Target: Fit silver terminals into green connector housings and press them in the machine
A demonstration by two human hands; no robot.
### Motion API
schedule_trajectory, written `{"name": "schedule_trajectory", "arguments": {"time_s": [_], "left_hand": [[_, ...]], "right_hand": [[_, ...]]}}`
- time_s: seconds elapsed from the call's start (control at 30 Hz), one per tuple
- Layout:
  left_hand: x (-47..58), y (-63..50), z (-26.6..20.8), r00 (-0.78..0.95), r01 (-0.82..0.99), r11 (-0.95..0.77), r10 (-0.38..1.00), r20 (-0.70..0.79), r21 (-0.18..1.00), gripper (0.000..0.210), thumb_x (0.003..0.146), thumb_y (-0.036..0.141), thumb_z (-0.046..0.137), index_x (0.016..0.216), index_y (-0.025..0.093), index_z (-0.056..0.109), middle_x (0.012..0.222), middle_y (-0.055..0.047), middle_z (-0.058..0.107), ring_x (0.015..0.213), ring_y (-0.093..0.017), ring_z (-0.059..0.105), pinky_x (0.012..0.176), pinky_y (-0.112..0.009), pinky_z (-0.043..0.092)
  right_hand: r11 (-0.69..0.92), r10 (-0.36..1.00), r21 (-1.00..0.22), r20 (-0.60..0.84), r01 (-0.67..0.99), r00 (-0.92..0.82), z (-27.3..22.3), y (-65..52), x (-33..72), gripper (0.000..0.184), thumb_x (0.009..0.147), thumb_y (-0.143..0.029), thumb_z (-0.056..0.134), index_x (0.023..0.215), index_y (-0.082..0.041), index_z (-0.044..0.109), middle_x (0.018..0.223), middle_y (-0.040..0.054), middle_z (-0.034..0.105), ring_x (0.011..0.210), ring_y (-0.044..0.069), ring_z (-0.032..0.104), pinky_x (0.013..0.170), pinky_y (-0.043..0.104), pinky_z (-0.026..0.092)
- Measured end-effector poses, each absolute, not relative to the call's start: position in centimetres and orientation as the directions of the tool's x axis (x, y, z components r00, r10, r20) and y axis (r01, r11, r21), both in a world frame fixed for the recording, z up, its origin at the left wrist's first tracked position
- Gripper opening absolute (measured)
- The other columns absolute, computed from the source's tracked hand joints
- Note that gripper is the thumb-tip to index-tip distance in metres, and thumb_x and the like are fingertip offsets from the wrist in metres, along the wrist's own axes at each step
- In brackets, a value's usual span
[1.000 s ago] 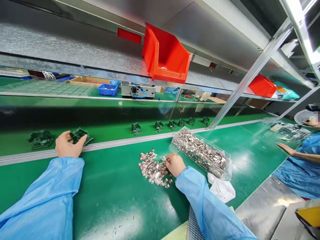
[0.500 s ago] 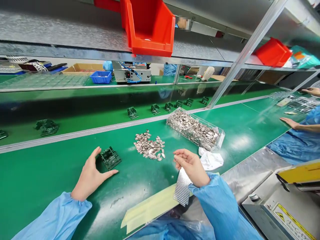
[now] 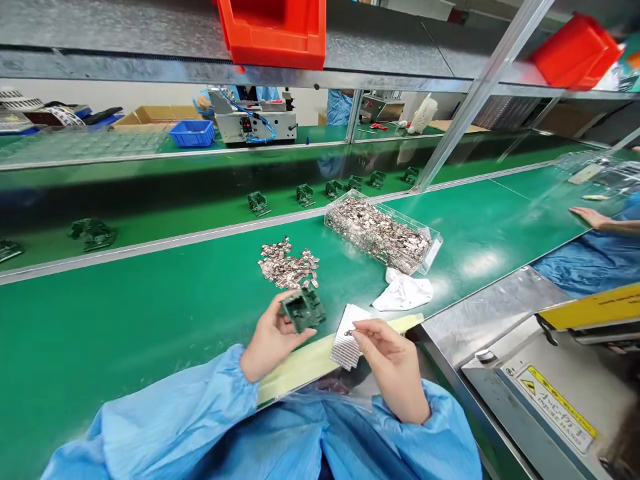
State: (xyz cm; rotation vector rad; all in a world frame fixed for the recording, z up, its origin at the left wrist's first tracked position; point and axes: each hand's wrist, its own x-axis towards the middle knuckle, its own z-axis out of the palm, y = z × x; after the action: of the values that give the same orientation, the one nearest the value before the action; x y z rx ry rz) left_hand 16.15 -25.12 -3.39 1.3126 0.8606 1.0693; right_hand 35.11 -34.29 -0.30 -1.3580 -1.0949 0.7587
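My left hand (image 3: 273,340) grips a green circuit board assembly (image 3: 304,309) between thumb and fingers, raised above the bench near its front edge. Opposite it, my right hand (image 3: 393,360) is closed in a pinch on a small metal piece (image 3: 349,333), mostly covered by the fingertips. Under those fingertips lies a ridged silver sheet (image 3: 345,353), resting across pale yellow tape (image 3: 290,372) along the bench edge. Just beyond the board is a loose pile of small metal pieces (image 3: 289,265).
A clear tray (image 3: 435,255) full of metal pieces stands behind a white cloth (image 3: 404,292). Several board assemblies (image 3: 305,195) sit along the green strip behind a metal rail. A red bin (image 3: 275,40) is on the overhead shelf. A co-worker's hand (image 3: 590,217) rests at right.
My left hand has picked up the board assembly from the bench and brought it right, towards me. My right hand has come lower, over the ridged sheet. The camera view has shifted.
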Motion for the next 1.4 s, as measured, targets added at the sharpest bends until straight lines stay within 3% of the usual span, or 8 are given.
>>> {"name": "schedule_trajectory", "arguments": {"time_s": [0.13, 0.3, 0.47, 0.63, 0.83, 0.97, 1.17, 1.4], "left_hand": [[19.7, -27.2, -3.0, 0.46, -0.187, -0.003, 0.883, 0.091, 0.982, 0.058, 0.064, 0.028, 0.081, 0.114, 0.022, 0.051, 0.097, -0.004, 0.069, 0.083, -0.017, 0.07, 0.072, -0.027, 0.058], [19.8, -28.0, -3.8, 0.558, -0.086, -0.011, 0.828, 0.058, 0.996, 0.052, 0.069, 0.021, 0.076, 0.117, 0.021, 0.054, 0.091, -0.002, 0.066, 0.076, -0.013, 0.065, 0.063, -0.02, 0.053], [19.1, -28.2, -4.0, 0.614, -0.028, -0.032, 0.788, 0.042, 0.999, 0.048, 0.075, 0.019, 0.07, 0.12, 0.022, 0.054, 0.09, -0.002, 0.064, 0.073, -0.012, 0.062, 0.061, -0.02, 0.051], [18.6, -27.9, -3.7, 0.651, 0.01, -0.106, 0.755, 0.074, 0.994, 0.038, 0.085, 0.028, 0.062, 0.121, 0.021, 0.054, 0.1, -0.007, 0.065, 0.072, -0.013, 0.062, 0.061, -0.021, 0.051], [18.6, -28.1, -3.6, 0.626, 0.085, -0.173, 0.775, 0.083, 0.981, 0.032, 0.088, 0.032, 0.057, 0.119, 0.023, 0.055, 0.077, -0.002, 0.064, 0.061, -0.013, 0.059, 0.055, -0.022, 0.047], [18.7, -28.4, -3.7, 0.587, 0.06, -0.095, 0.809, 0.042, 0.994, 0.032, 0.088, 0.028, 0.056, 0.119, 0.022, 0.053, 0.079, -0.002, 0.065, 0.064, -0.013, 0.062, 0.059, -0.022, 0.05], [18.8, -28.8, -3.5, 0.573, 0.056, -0.089, 0.819, 0.041, 0.994, 0.029, 0.088, 0.031, 0.057, 0.115, 0.022, 0.055, 0.083, -0.003, 0.066, 0.066, -0.014, 0.061, 0.06, -0.022, 0.05], [18.8, -29.2, -3.6, 0.588, 0.069, -0.094, 0.808, 0.036, 0.993, 0.028, 0.088, 0.029, 0.057, 0.116, 0.022, 0.055, 0.089, -0.004, 0.065, 0.072, -0.014, 0.061, 0.064, -0.023, 0.05]], "right_hand": [[0.073, 0.873, -0.993, 0.106, 0.089, 0.477, -0.3, -35.6, 34.3, 0.02, 0.077, -0.03, 0.072, 0.092, -0.02, 0.064, 0.07, 0.0013, 0.066, 0.062, 0.015, 0.06, 0.057, 0.026, 0.05], [0.05, 0.865, -0.986, 0.122, 0.158, 0.488, -0.9, -35.6, 33.4, 0.021, 0.078, -0.023, 0.066, 0.097, -0.021, 0.056, 0.072, -0.0002, 0.067, 0.06, 0.014, 0.059, 0.057, 0.025, 0.049], [-0.005, 0.878, -0.97, 0.112, 0.244, 0.465, -1.9, -35.2, 33.0, 0.023, 0.08, -0.025, 0.066, 0.098, -0.022, 0.051, 0.073, -0.0011, 0.067, 0.061, 0.014, 0.056, 0.06, 0.026, 0.047], [-0.027, 0.879, -0.967, 0.097, 0.251, 0.466, -2.4, -35.3, 32.8, 0.024, 0.083, -0.029, 0.066, 0.097, -0.024, 0.047, 0.072, -0.0022, 0.063, 0.061, 0.014, 0.055, 0.059, 0.025, 0.047], [-0.05, 0.864, -0.974, 0.07, 0.222, 0.499, -2.9, -35.5, 32.4, 0.025, 0.084, -0.034, 0.065, 0.099, -0.024, 0.049, 0.078, -0.0004, 0.061, 0.068, 0.016, 0.06, 0.062, 0.027, 0.051], [-0.034, 0.87, -0.994, 0.021, 0.101, 0.493, -2.8, -35.5, 32.4, 0.022, 0.084, -0.034, 0.065, 0.099, -0.023, 0.052, 0.089, 0.0026, 0.062, 0.07, 0.016, 0.062, 0.062, 0.027, 0.052], [-0.007, 0.892, -0.99, -0.068, -0.138, 0.447, -2.2, -35.1, 32.7, 0.026, 0.074, -0.029, 0.074, 0.088, -0.022, 0.053, 0.076, -0.0008, 0.06, 0.067, 0.014, 0.057, 0.059, 0.023, 0.051], [-0.026, 0.9, -0.968, -0.131, -0.248, 0.415, -2.5, -35.6, 32.5, 0.03, 0.068, -0.03, 0.078, 0.081, -0.021, 0.052, 0.069, -0.003, 0.056, 0.062, 0.012, 0.052, 0.054, 0.021, 0.047]]}}
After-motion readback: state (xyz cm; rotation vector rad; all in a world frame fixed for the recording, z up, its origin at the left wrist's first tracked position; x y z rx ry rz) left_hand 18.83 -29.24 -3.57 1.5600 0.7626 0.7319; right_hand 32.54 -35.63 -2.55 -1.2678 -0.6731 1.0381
